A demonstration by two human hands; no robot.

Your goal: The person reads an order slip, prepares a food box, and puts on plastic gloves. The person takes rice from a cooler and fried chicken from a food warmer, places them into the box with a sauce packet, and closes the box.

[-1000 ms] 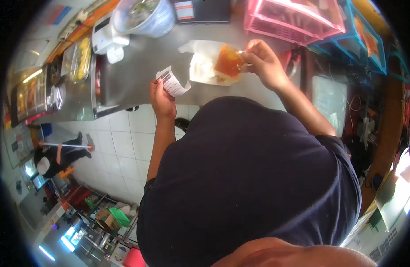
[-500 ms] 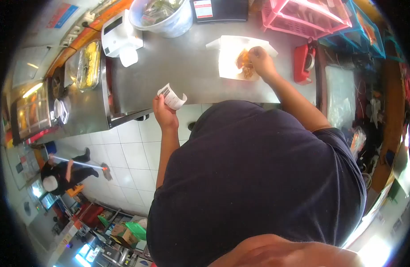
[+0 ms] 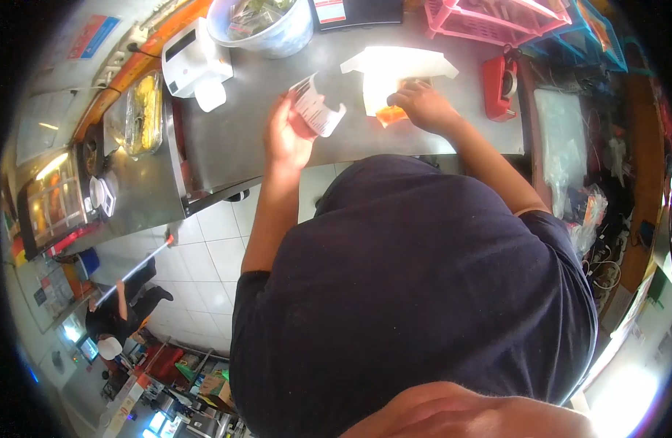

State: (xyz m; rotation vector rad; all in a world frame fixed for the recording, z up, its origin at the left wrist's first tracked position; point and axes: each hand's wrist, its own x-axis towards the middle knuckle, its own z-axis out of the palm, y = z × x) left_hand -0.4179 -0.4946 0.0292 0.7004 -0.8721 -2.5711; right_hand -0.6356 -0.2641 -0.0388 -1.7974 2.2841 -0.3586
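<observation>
Between its thumb and fingers, my left hand [image 3: 288,137] pinches a curled white printed slip [image 3: 318,108] above the steel counter [image 3: 259,120]. My right hand [image 3: 423,108] is closed over a small orange packet [image 3: 390,115], most of which lies under the fingers. Behind and beneath that hand is an open white paper box [image 3: 380,66] with its flaps spread on the counter. The food inside the box is not visible from here.
A white label printer [image 3: 197,62] and a tub of packets [image 3: 267,33] stand at the back left. A red tape dispenser [image 3: 500,87] is at the right, near a pink basket [image 3: 493,22]. Another person [image 3: 128,303] holds a long pole at the lower left.
My left hand has raised the slip and brought it nearer the box. My right hand has moved the orange packet toward the box's near edge. The other person's pole has swung upward.
</observation>
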